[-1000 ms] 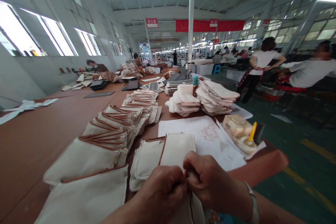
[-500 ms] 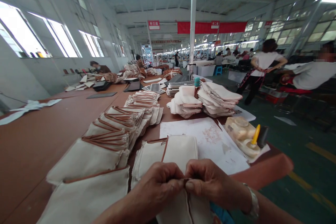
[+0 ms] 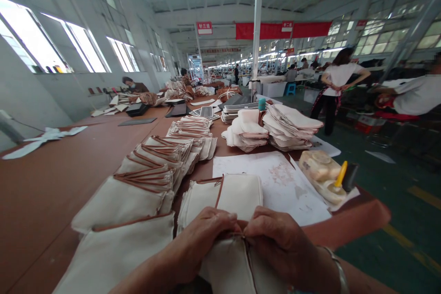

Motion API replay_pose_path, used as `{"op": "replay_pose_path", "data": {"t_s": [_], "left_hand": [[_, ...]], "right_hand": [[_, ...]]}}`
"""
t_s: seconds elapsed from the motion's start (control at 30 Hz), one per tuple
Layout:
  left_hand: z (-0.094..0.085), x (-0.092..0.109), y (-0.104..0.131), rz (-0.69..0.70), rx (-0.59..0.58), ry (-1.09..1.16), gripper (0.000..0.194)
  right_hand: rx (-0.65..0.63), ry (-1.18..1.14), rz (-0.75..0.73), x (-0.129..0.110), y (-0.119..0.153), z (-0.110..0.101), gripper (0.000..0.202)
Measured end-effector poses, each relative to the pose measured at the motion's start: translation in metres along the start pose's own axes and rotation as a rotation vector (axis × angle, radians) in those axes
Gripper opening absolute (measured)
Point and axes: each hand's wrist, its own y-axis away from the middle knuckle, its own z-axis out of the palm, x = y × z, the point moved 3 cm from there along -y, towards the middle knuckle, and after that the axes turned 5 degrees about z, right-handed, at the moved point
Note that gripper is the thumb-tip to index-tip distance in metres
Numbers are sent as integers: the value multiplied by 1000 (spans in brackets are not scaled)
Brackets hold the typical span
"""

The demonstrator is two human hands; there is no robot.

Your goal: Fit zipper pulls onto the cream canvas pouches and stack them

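A cream fabric piece with a brown-edged seam (image 3: 227,264) is held close to my body at the bottom centre. My left hand (image 3: 201,236) pinches its upper edge, fingers closed. My right hand (image 3: 280,241), with a bracelet at the wrist, grips the same edge just right of the seam, and its fingertips are partly hidden. Just beyond both hands lies a stack of similar cream pieces (image 3: 241,193) with brown trim. To the left, a long overlapping row of cream pieces with brown edging (image 3: 138,193) runs away along the table.
Stacks of pale panels (image 3: 291,121) stand beyond a stained white sheet (image 3: 262,165). At the right edge sits a plastic container (image 3: 319,165) beside a yellow-handled brush (image 3: 341,174). The brown table (image 3: 41,211) stretches left. A co-worker (image 3: 341,78) stands on the right.
My left hand has shifted slightly left and its thumb has moved off the edge; the seam's top end now shows between the hands. The view has swung slightly left.
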Motion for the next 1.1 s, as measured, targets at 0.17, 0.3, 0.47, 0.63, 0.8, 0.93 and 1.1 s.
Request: {"op": "replay_pose_path", "data": {"t_s": [0.17, 0.3, 0.47, 0.63, 0.8, 0.93, 1.1], "left_hand": [[9, -6, -1, -72, -141, 189, 47], [9, -6, -2, -6, -222, 92, 44], [9, 8, 4, 211, -249, -158, 33], [7, 12, 9, 252, -216, -355, 30], [13, 6, 9, 234, -164, -261, 35], [14, 0, 7, 209, -179, 15, 45], [-9, 7, 10, 139, -197, -168, 63]], "right_hand": [[-62, 318, -216, 6, 13, 0, 17], [-125, 401, -331, -1, 22, -4, 21], [-37, -59, 205, 3, 18, -14, 24], [-323, -287, 427, 4, 6, -12, 43], [-348, -337, 414, 2, 4, -7, 40], [-298, -432, 423, 6, 9, -5, 42], [-240, -396, 437, 11, 11, -11, 42]]}}
